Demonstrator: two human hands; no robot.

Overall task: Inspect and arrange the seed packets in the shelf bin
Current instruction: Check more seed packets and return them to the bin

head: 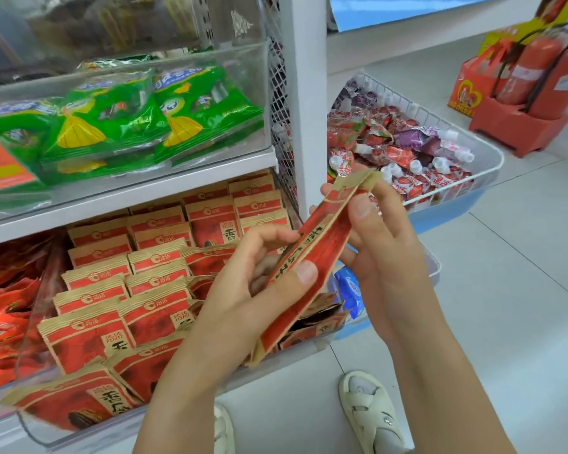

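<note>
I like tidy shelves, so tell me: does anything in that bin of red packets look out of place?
Yes. At the bin's front, several packets lie flat and askew, while those behind stand in neat rows. Both hands hold one more packet above the bin.

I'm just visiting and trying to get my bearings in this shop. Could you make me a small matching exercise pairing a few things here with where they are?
Things:
1. green snack packets
2. red and tan seed packet
3. fire extinguishers
4. red and purple wrapped sweets

Places:
A. white wire basket to the right of the shelf post
B. clear bin on the upper shelf
C. red stand on the floor, far right
D. held between both hands

Pairs: 1-B, 2-D, 3-C, 4-A
</note>
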